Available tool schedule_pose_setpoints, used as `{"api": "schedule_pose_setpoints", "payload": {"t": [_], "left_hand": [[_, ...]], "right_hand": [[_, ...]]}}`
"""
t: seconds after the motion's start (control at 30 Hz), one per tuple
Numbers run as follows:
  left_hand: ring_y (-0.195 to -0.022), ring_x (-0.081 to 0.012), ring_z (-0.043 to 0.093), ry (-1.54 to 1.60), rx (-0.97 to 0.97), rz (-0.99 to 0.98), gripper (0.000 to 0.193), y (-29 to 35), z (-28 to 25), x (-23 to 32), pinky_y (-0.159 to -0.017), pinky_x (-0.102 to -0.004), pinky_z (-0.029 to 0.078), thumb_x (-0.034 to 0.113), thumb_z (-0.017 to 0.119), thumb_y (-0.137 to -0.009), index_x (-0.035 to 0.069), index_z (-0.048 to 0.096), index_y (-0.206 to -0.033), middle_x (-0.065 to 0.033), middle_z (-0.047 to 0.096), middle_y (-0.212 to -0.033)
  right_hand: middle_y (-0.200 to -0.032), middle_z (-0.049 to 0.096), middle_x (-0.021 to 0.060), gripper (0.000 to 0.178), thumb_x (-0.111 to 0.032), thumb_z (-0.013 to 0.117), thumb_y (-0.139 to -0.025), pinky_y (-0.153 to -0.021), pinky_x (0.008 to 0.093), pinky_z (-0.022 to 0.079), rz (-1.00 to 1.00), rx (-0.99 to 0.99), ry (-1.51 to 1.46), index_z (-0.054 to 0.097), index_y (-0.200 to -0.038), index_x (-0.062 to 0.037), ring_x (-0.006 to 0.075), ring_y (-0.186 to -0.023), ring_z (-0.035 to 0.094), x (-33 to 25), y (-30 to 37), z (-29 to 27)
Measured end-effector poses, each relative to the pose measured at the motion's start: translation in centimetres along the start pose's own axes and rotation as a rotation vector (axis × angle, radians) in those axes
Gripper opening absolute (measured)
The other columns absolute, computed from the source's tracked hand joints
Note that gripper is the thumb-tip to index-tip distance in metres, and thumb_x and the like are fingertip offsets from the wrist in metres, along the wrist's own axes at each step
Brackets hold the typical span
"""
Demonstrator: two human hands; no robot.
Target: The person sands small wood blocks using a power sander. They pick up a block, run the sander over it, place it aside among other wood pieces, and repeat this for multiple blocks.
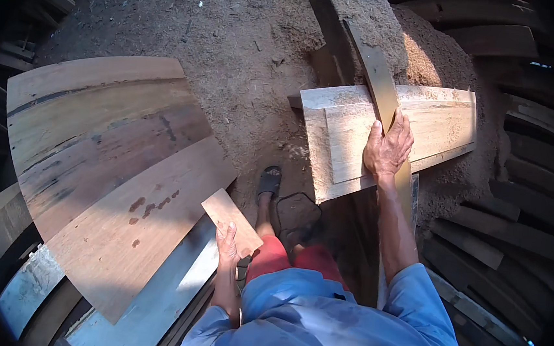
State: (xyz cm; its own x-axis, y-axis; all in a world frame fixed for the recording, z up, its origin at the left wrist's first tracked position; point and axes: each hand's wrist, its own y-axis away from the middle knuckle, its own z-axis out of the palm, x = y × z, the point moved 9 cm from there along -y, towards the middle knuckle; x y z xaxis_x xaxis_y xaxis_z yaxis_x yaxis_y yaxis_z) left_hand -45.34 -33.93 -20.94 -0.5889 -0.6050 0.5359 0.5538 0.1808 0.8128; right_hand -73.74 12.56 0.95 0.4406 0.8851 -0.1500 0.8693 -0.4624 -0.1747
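Observation:
My left hand point(227, 244) is closed on a small flat wooden block point(233, 219), held out over the gap beside my red shorts. To the right, my right hand point(388, 146) grips a long narrow wooden strip point(380, 83), with the thumb on one edge and the fingers over the other. The strip crosses a pale wooden panel point(440, 121) with a bevelled border, dusted with sawdust. Part of the strip is hidden beneath my hand and forearm. On the left lies a wide panel of several joined planks point(116, 154), with dark reddish spots near its front edge.
Sawdust covers the ground point(222, 45). Stacked boards point(480, 241) line the right side. A pale blue board point(143, 299) sits under the wide panel. My sandalled foot point(269, 180) stands between the two panels, near a dark cord point(301, 196).

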Motion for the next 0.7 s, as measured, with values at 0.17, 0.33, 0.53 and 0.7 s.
{"api": "schedule_pose_setpoints", "payload": {"t": [0.17,0.33,0.53,0.7], "left_hand": [[-0.128,-0.0194,0.052,-0.001,-0.065,-0.006,0.069,0.6,5.7,1.8,-0.110,-0.0370,0.042,0.023,0.074,-0.095,0.005,0.038,-0.151,-0.0092,0.053,-0.141],[-0.126,-0.0173,0.053,-0.221,-0.112,0.202,0.062,-1.4,10.6,5.7,-0.109,-0.0349,0.041,0.023,0.073,-0.096,0.004,0.044,-0.147,-0.0060,0.057,-0.137],[-0.120,-0.0201,0.057,-0.353,-0.414,0.226,0.071,0.2,25.6,11.9,-0.105,-0.0363,0.043,0.041,0.077,-0.090,0.001,0.048,-0.141,-0.0101,0.061,-0.130],[-0.123,-0.0226,0.055,-0.393,-0.491,0.274,0.072,1.0,30.2,10.4,-0.107,-0.0383,0.042,0.036,0.076,-0.092,-0.002,0.043,-0.144,-0.0141,0.059,-0.133]], "right_hand": [[-0.149,0.042,0.0252,0.066,-0.036,0.059,-0.096,-0.114,0.0555,0.029,-0.021,0.016,-0.009,0.039,-0.152,-0.0078,0.0426,-0.134,0.039,-0.9,-0.8,-0.3],[-0.149,0.041,0.0256,0.067,-0.034,0.061,-0.095,-0.115,0.0551,0.028,-0.018,0.008,-0.013,0.039,-0.152,-0.0071,0.0422,-0.135,0.039,-1.0,-1.1,-0.5],[-0.149,0.041,0.0254,0.068,-0.034,0.061,-0.094,-0.115,0.0542,0.027,-0.019,0.005,-0.016,0.039,-0.152,-0.0073,0.0411,-0.135,0.038,-0.4,-1.0,-0.4],[-0.150,0.039,0.0244,0.071,-0.036,0.063,-0.092,-0.114,0.0552,0.027,-0.013,-0.010,-0.014,0.038,-0.152,-0.0076,0.0406,-0.135,0.037,-0.2,-1.1,-0.5]]}}
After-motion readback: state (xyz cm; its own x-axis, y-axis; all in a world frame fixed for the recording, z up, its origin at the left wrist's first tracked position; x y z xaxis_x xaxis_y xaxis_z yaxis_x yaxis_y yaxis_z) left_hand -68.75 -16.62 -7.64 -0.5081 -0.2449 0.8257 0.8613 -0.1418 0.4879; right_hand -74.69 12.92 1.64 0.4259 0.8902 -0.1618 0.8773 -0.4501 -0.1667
